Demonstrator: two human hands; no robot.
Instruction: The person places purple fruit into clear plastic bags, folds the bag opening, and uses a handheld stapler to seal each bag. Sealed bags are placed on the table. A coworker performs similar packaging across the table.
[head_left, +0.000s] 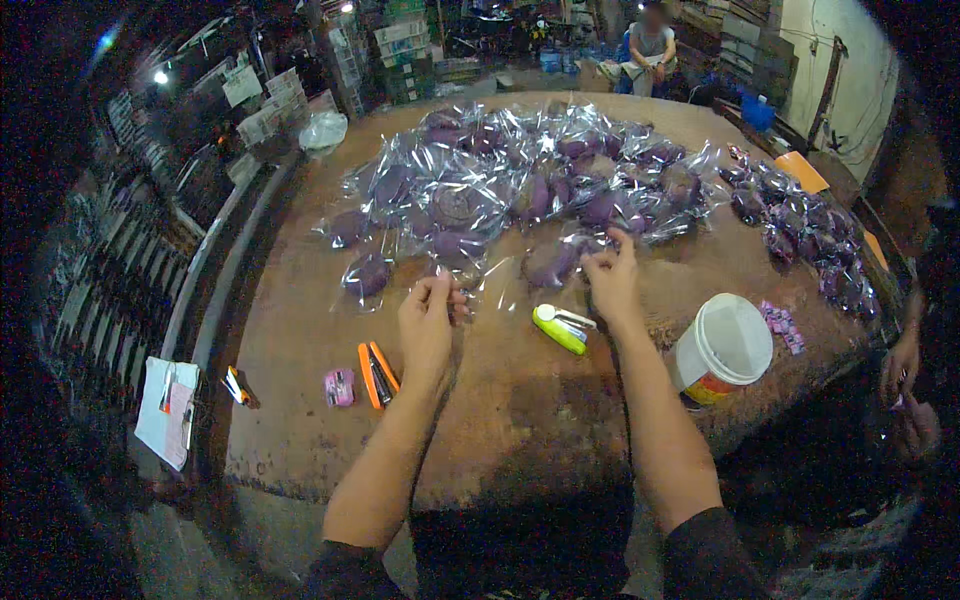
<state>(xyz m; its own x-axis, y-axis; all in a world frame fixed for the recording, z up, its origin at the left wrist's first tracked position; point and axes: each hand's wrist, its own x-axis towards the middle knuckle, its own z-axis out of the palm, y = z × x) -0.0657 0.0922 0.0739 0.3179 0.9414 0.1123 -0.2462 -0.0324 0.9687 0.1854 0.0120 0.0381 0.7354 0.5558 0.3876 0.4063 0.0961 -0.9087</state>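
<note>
My right hand (615, 285) is at the right side of a round purple item in clear plastic film (551, 264), thumb and forefinger on its wrapping. To the left, my left hand (429, 319) has its thumb close to its curled fingers, beside loose shiny film; whether it pinches the film is unclear. A lime-green stapler (559, 330) lies between my forearms. Beyond both hands spreads a heap of similar film-wrapped purple items (457, 206). One wrapped purple item (366, 276) sits apart, left of my left hand.
An orange stapler (379, 375) and a pink packet (339, 388) lie near my left forearm. A white plastic bucket (686, 360) stands at right, by small pink packets (782, 328) and more wrapped items (802, 232). A notebook (159, 405) is at far left. Someone sits beyond the table.
</note>
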